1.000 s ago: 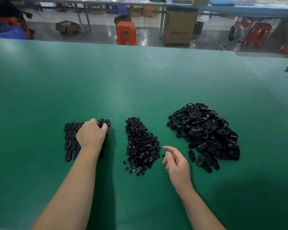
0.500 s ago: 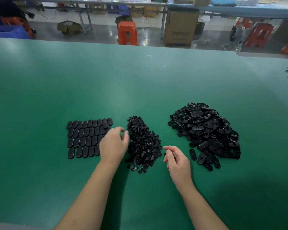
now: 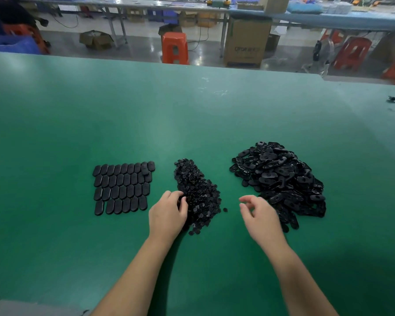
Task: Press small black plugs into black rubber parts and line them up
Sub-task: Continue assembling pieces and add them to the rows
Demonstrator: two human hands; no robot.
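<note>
Plugs [image 3: 197, 192] in one heap under curled left hand [image 3: 168, 215]; right hand [image 3: 259, 215] loose, holding nothing

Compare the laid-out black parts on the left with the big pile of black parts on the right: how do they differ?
The laid-out parts lie flat, side by side in tidy rows; the right pile is a loose heap, pieces overlapping at all angles. The laid-out parts show smooth, closed tops; many in the right pile show an open slot or hole. The right pile holds clearly more pieces. Both are black, elongated ovals on the green table.

Both hands' fingers [image 3: 245, 205] loosely curled
</note>
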